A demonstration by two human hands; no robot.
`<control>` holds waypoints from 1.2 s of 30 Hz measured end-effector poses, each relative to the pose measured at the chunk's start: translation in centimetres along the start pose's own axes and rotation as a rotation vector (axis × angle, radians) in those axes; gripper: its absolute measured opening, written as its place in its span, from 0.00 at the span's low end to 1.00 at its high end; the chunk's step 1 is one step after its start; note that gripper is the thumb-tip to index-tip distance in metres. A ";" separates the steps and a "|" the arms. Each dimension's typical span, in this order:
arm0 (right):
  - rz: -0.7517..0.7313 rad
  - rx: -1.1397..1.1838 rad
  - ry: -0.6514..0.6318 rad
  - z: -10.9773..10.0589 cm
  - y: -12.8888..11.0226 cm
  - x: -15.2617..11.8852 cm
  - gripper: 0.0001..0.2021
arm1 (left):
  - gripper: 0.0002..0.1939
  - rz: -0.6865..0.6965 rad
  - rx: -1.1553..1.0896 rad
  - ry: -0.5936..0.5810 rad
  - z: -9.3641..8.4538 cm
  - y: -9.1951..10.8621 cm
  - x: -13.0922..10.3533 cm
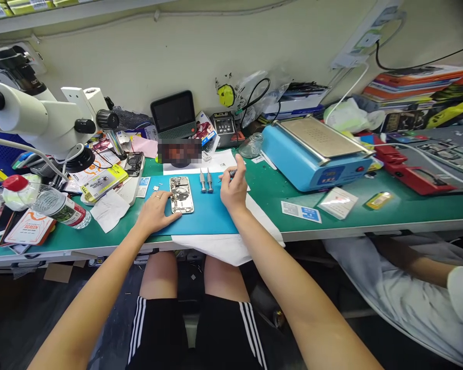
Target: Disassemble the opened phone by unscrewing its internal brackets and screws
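Observation:
An opened smartphone (181,195) lies on the blue mat (204,218), its inner parts and dark battery area showing. My left hand (156,211) grips its lower left corner, fingers along the left edge and thumb at the bottom edge. To the right of the phone, my right hand (234,187) is raised over the mat, closed around a slim dark screwdriver-like tool (233,173) that is mostly hidden by the fingers. Between phone and right hand, two grey precision screwdrivers (206,182) lie side by side. Small parts (156,188) sit left of the phone.
A microscope (61,123) overhangs the left side, near a water bottle (64,206). Behind the mat stands a small dark-screened device (173,114). A blue heating-plate machine (304,162) occupies the right, with a glass jar (251,146) beside it. Another person's arm (416,262) shows at far right.

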State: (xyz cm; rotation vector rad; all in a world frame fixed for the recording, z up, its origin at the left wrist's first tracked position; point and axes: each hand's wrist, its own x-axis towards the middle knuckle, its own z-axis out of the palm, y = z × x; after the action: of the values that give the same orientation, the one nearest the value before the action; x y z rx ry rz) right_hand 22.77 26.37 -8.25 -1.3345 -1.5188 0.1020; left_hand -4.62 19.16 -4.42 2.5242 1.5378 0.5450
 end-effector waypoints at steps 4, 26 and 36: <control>0.011 -0.144 -0.114 -0.1 0.1 -0.1 0.20 | 0.29 0.000 0.003 0.002 0.0 0.1 0.0; -0.147 -0.105 -0.499 0.5 0.1 -0.2 0.08 | 0.29 -0.004 0.005 -0.001 0.0 0.1 0.1; -0.164 0.059 -0.540 0.2 1.2 -0.4 0.09 | 0.30 -0.004 0.002 0.001 0.0 0.2 0.0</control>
State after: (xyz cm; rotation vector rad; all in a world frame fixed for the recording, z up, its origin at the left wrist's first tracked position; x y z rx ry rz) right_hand 23.38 26.60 -9.40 -1.1823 -2.0529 0.4264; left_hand -4.45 19.06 -4.41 2.5221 1.5448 0.5450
